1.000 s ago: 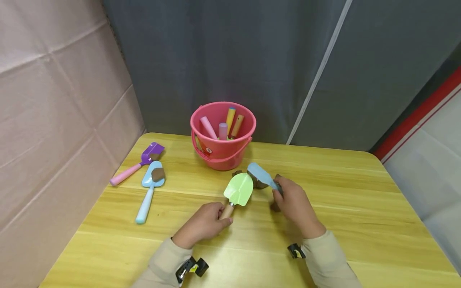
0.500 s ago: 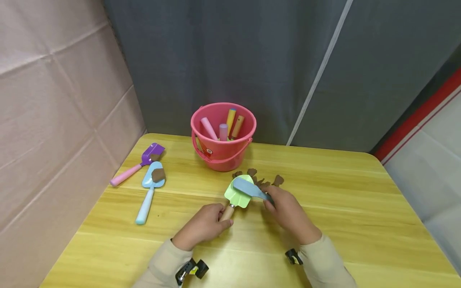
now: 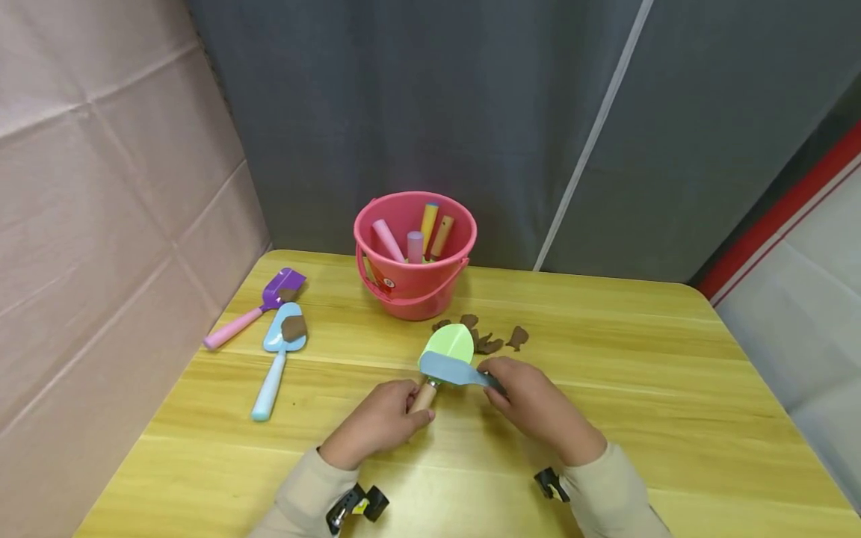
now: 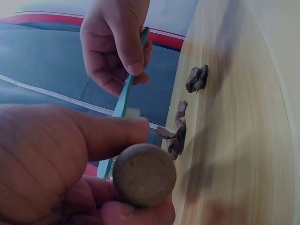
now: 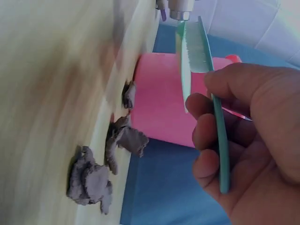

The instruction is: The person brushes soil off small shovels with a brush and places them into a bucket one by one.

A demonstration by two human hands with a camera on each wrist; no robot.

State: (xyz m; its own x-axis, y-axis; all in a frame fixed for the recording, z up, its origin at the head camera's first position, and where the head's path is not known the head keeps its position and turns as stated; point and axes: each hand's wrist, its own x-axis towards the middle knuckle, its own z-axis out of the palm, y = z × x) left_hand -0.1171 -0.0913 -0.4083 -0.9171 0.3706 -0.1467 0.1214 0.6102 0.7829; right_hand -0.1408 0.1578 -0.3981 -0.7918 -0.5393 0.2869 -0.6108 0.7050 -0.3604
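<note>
My left hand (image 3: 380,418) grips the wooden handle (image 4: 144,175) of a small green trowel (image 3: 452,340), its blade tilted above the table. In my right hand (image 3: 541,407), a flat blue brush (image 3: 449,368) is pinched between thumb and fingers and crosses the lower part of that blade. Pale bristles (image 5: 194,47) face the trowel in the right wrist view; whether they touch it, I cannot tell. Several brown clay-like pieces (image 3: 489,344) lie on the table just beyond the blade, partly hidden by it.
Behind the pieces stands a pink bucket (image 3: 417,291) with several tool handles sticking up. To the left lie a purple shovel (image 3: 282,285) with a pink handle and a light blue shovel (image 3: 272,381), each with a brown lump. A grey curtain (image 3: 430,97) hangs behind the table (image 3: 639,359).
My right hand has drawn the brush from over the brown pieces, across the trowel's blade, towards its neck. More pieces now show. My left hand and the trowel have hardly moved.
</note>
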